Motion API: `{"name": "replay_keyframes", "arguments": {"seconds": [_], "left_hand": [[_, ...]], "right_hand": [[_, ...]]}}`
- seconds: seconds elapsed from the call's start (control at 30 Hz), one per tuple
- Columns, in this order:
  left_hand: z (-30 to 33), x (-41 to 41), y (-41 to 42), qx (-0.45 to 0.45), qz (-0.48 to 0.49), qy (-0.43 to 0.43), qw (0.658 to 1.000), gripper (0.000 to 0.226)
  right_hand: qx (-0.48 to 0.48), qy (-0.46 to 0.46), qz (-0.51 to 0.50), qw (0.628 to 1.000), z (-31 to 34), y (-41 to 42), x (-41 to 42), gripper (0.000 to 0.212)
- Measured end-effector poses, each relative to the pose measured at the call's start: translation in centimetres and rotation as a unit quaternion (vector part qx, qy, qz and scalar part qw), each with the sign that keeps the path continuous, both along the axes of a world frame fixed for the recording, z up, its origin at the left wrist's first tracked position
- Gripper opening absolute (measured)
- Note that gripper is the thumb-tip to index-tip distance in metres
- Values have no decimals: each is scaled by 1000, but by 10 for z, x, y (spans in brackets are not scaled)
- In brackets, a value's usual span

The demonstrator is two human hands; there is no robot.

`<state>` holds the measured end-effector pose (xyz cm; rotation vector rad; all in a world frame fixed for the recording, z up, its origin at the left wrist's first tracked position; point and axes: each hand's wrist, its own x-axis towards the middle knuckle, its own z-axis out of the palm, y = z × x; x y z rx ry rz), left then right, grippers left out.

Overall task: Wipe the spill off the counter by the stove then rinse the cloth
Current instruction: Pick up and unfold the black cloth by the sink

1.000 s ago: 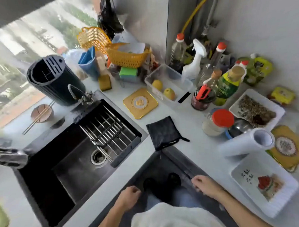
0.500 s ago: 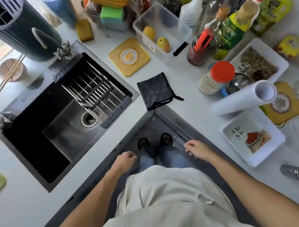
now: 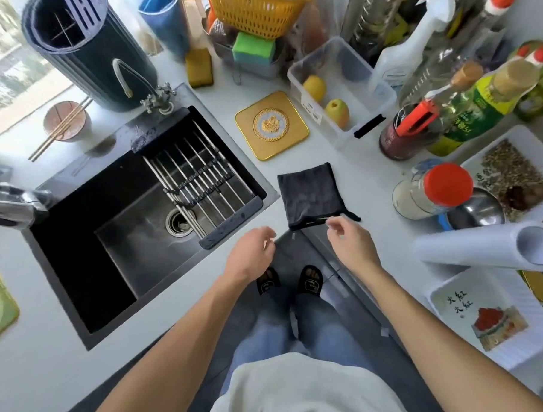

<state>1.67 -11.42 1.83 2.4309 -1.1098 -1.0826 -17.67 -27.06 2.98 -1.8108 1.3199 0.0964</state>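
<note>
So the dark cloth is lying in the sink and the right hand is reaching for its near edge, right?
Not quite. In the head view the dark cloth lies on the counter beside the sink, not in it. The right hand is reaching for its near edge.

Yellow basket (image 3: 257, 11), gold trivet (image 3: 271, 125), red-capped jar (image 3: 431, 192).

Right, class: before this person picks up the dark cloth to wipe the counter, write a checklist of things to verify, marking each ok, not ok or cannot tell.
1. Dark cloth lies folded on the counter within reach: ok.
2. Right hand is at the cloth's near edge, holding nothing: ok.
3. Left hand is free, holding nothing: ok.
4. Spill located on the counter: cannot tell.
5. Sink basin has room for rinsing: ok.
6. Tap running: cannot tell.
</note>
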Motion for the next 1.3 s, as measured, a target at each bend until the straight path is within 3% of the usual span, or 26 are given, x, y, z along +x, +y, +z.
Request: {"name": "replay_keyframes", "arguments": {"seconds": [0.13,0.23,0.37,0.5,0.67,0.9,1.07,1.17,1.3], "left_hand": [[-16,10,-29,-57,-41,-88,994,47],[-32,12,-39,-48,-100,-160,981,66],[-52,4,-36,-16,-112,-155,981,67],[-59,3,-31,-21,-114,-159,980,66],[-60,4,-29,-18,-117,-155,981,67],[-34,6,-33,-32,-102,-115,988,68],[-4,-15,-15,-65,-83,-82,991,54],[5,-30,5,-22,-71,-9,997,49],[-4,-37,34,59,-129,42,989,38]], "right_hand": [[-98,-25,83,991,-15,-18,55,49],[-150,38,159,975,-40,-19,84,73],[-191,104,212,953,-75,-13,95,93],[-246,109,212,939,-91,-9,92,92],[-267,90,203,938,-84,-11,94,66],[-133,-37,167,976,-46,-30,75,42],[-36,-85,105,990,-7,-27,28,24],[58,-80,19,995,2,-10,-7,21],[156,-55,-78,983,6,18,-64,16]]}}
